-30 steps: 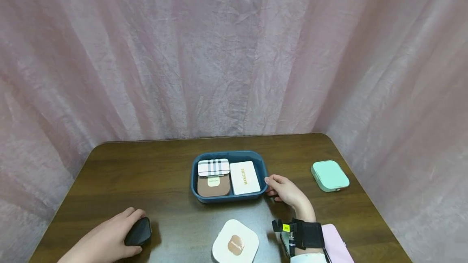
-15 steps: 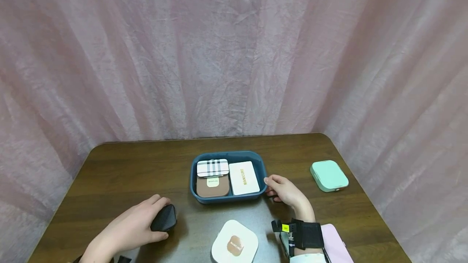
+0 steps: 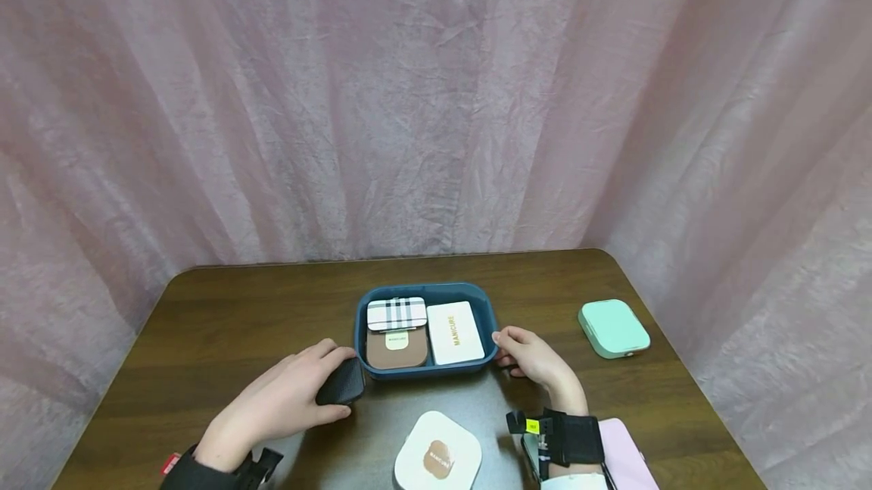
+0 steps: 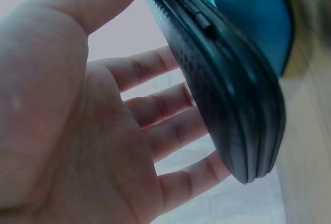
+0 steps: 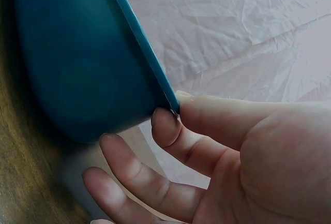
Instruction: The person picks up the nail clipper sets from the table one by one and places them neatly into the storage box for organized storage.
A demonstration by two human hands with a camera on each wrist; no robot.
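Your head cam looks forward and down from up high at the wooden table (image 3: 238,323) and pink curtain (image 3: 436,96). Both wrist cams are super close and tipped sideways: the left looks along your left hand (image 3: 288,401) at the black case (image 4: 222,84), the right along your right hand (image 3: 537,361) at the blue tray (image 5: 83,53). All three catch that tray.

The left hand (image 3: 289,393) hides the left part of the black case (image 3: 346,382). The plaid case (image 3: 397,315) covers the brown case's (image 3: 397,357) far part. The head view's lower edge cuts off the pink case (image 3: 624,454) and the counter's (image 3: 272,301) near side; a black strap (image 3: 577,438) partly hides a greenish thing (image 3: 530,442), too little showing to identify. In the left wrist view, the blue tray (image 4: 258,22) is blurred and cut off.
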